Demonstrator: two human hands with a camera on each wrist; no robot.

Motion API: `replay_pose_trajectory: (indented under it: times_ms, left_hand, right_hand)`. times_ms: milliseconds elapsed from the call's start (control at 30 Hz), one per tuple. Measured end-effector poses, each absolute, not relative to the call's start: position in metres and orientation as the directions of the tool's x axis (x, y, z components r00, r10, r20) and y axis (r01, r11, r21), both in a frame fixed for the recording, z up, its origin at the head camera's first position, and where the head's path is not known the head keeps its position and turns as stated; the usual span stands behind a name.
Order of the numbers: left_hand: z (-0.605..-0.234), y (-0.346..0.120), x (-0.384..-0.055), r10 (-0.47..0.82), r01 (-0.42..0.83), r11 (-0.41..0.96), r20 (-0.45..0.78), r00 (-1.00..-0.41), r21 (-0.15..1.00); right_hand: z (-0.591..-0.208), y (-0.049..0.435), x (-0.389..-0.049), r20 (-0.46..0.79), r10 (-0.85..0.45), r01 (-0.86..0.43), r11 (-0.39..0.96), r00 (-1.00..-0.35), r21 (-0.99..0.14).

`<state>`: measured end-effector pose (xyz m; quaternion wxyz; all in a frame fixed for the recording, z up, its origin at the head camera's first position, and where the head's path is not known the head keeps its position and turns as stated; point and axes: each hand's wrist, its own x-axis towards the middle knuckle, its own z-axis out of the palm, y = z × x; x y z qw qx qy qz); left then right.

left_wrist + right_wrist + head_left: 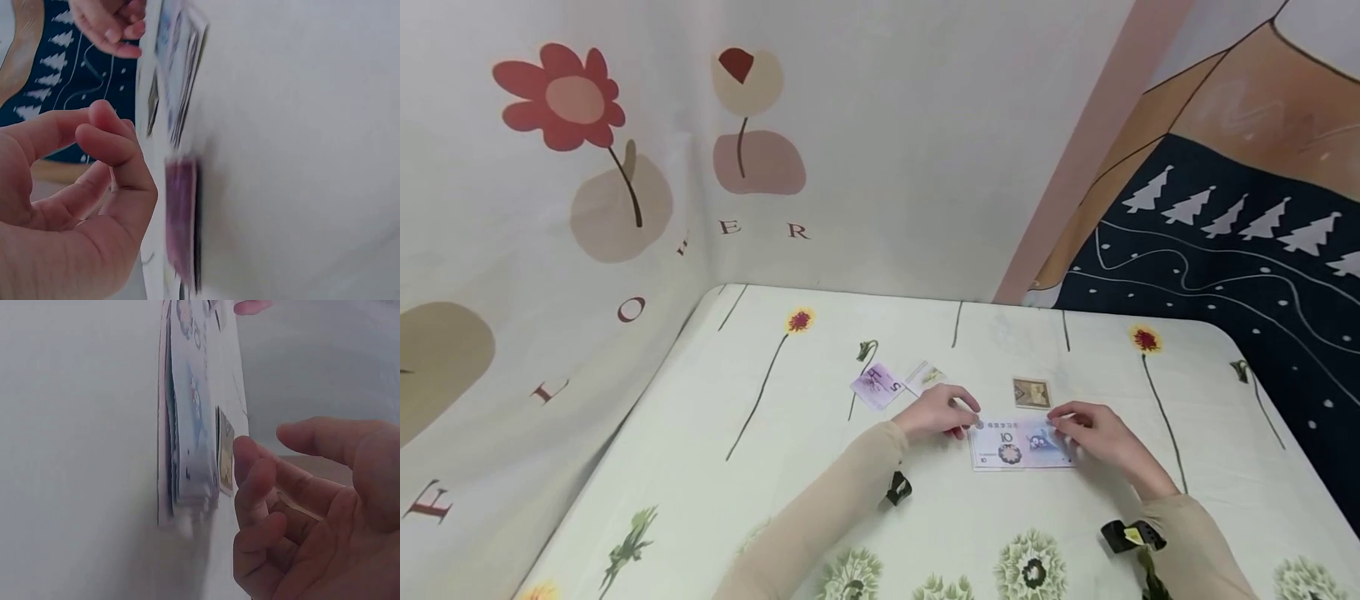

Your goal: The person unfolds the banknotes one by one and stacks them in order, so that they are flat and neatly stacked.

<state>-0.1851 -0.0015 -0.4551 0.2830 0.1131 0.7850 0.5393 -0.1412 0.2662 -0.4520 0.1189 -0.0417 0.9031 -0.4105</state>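
Note:
A stack of paper banknotes (pixel 1021 444), the top one pale violet-blue and marked 10, lies flat between the two hands. My left hand (pixel 938 410) hovers by its upper left corner. In the left wrist view its fingers are loosely bent above the cloth, with nothing visible between them. Below that hand sits a small purplish-red flat piece (pixel 181 215), mostly hidden in the head view. My right hand (pixel 1097 431) is at the stack's right end, its fingers loosely bent and holding nothing in the right wrist view. Just behind the stack lies a small brown note (pixel 1032 392).
Left of the stack lie a purple note (pixel 877 386) marked 5 and a pale note (pixel 925 377) beside it, partly behind my left hand. The table has a white flowered cloth (pixel 805 492). Printed curtains (pixel 887 167) hang along its back and sides.

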Motion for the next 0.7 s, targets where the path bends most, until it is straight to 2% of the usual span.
replay_pose_trajectory:
  times_ms: [367,700]
  left_hand:
    - [-0.455,-0.035,-0.2,0.439,-0.154,0.344,-0.304,-0.846,0.926]
    - [-0.465,-0.072,-0.207,0.391,-0.175,0.266,-0.272,-0.879,0.948]
  right_hand:
    - [-0.46,0.237,-0.15,-0.064,-0.257,-0.091,0.548,-0.964,-0.831]
    - [-0.468,0.193,-0.156,-0.038,-0.309,-0.112,0.454,-0.95,-0.884]
